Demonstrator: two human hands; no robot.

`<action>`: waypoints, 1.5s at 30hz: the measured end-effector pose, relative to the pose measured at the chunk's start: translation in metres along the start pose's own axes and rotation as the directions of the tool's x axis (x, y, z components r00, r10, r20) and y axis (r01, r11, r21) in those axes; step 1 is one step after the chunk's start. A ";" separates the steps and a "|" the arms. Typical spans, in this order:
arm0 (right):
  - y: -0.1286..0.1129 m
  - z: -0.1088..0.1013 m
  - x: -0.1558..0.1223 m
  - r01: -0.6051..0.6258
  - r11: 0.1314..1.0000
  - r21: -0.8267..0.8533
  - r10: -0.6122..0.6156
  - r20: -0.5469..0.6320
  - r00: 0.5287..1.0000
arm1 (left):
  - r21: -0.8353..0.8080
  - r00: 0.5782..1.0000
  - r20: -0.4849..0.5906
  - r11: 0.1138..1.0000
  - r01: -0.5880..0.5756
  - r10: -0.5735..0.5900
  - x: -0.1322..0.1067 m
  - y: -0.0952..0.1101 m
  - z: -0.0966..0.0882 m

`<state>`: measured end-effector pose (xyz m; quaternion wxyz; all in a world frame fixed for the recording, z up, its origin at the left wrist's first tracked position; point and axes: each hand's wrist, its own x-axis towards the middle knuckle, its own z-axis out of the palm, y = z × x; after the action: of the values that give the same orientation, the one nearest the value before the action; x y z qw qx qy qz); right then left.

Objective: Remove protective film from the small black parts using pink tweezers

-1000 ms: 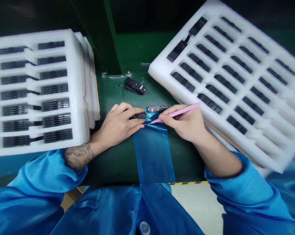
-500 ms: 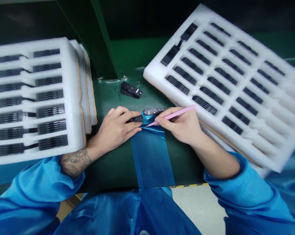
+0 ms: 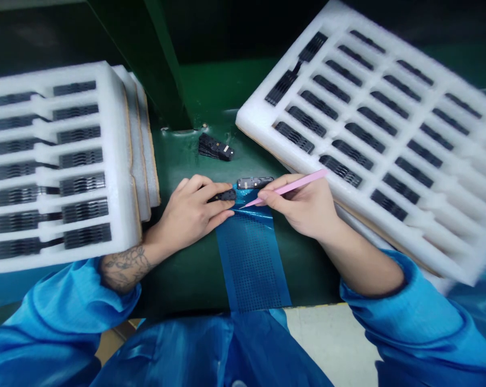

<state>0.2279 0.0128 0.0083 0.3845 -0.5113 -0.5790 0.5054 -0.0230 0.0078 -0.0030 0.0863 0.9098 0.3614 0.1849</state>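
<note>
My left hand (image 3: 192, 210) rests on the green bench and pinches a small black part (image 3: 226, 195) between thumb and fingers at the top edge of a blue dotted film strip (image 3: 251, 258). My right hand (image 3: 303, 207) grips pink tweezers (image 3: 287, 188) like a pen, their tip pointing left at the film's top edge, close to the black part. A second small black part (image 3: 254, 183) lies just beyond the film, between both hands.
A stack of white foam trays (image 3: 118, 161) with slots of black parts stands at the left. A larger tilted foam tray (image 3: 263, 115) of black parts fills the right. A loose black part (image 3: 215, 147) lies near a green post (image 3: 162, 64). The bench's front edge runs below the film.
Both hands stay almost in place at the film's top edge. The tweezers' tip has shifted slightly. The view has moved a little.
</note>
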 end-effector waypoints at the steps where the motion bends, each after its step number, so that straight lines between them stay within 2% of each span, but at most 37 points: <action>1: 0.000 0.001 0.000 -0.003 1.000 0.012 0.003 -0.011 1.000 | -0.001 1.000 0.000 1.000 0.000 0.000 0.000 0.000 0.000; 7: 0.000 0.014 -0.003 -0.003 0.999 0.043 0.010 -0.168 0.986 | 0.006 1.000 -0.005 1.000 -0.007 0.007 0.000 0.001 0.000; 10: 0.002 0.020 -0.002 0.030 0.999 0.038 -0.022 -0.206 0.978 | 0.011 1.000 -0.003 1.000 -0.005 0.005 0.000 0.001 0.000; 22: 0.003 0.027 0.001 0.065 0.998 -0.027 -0.069 -0.218 0.974 | 0.021 1.000 0.000 1.000 -0.005 0.005 -0.001 0.001 0.001; 45: 0.005 0.028 0.001 0.017 0.999 -0.032 -0.024 -0.235 0.972 | 0.021 1.000 0.009 1.000 0.006 -0.006 -0.001 0.001 0.001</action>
<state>0.2018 0.0078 -0.0018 0.4478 -0.5672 -0.5421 0.4288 -0.0228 0.0060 -0.0041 0.0791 0.9104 0.3655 0.1769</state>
